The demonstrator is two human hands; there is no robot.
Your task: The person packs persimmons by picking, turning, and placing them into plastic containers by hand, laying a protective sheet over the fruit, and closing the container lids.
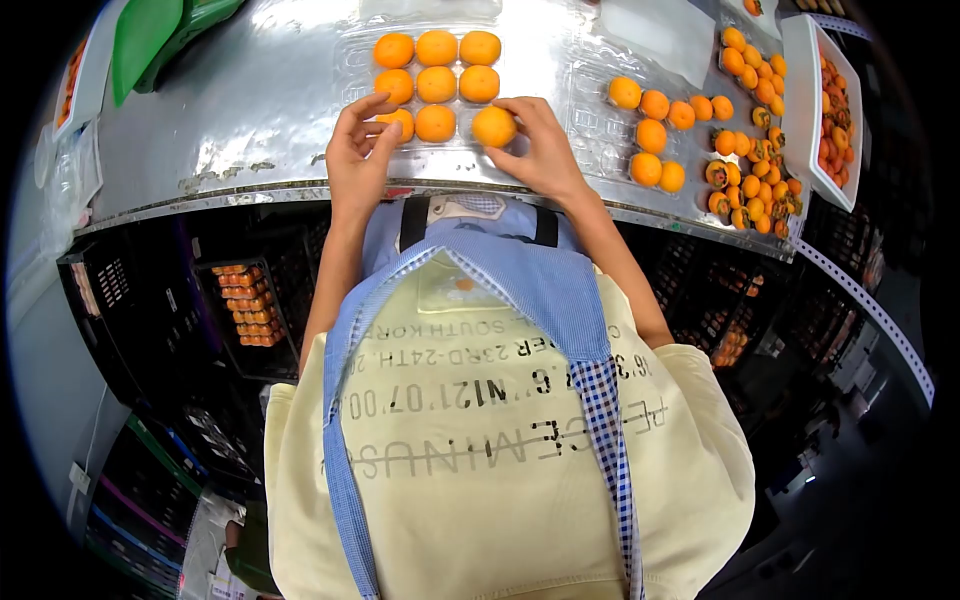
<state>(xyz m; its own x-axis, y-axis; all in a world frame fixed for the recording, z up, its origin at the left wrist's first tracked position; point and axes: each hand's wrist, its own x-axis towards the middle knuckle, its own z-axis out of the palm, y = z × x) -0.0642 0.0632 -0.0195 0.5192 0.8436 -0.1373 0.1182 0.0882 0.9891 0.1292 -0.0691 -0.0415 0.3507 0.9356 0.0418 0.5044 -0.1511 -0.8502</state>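
Observation:
A clear plastic tray (pixel 358 60) lies on the metal table with rows of orange persimmons (pixel 436 84) in its cups. At its near right corner my right hand (pixel 543 150) grips a persimmon (pixel 494 127) between thumb and fingers, over or in the last cup; I cannot tell which. My left hand (pixel 358 150) is curled around the persimmon (pixel 399 122) at the near left corner, partly covering it. Right of this tray are more clear trays (pixel 592 110), and loose persimmons (pixel 650 137) lie on and beside them.
Many small persimmons (pixel 755 195), some showing brown calyxes, are spread at the table's right end. Beyond them stands a white crate (pixel 800 110) of redder fruit. A green plastic container (pixel 150 40) is at the far left. Black crates (pixel 240 300) with packed fruit sit under the table (pixel 250 110).

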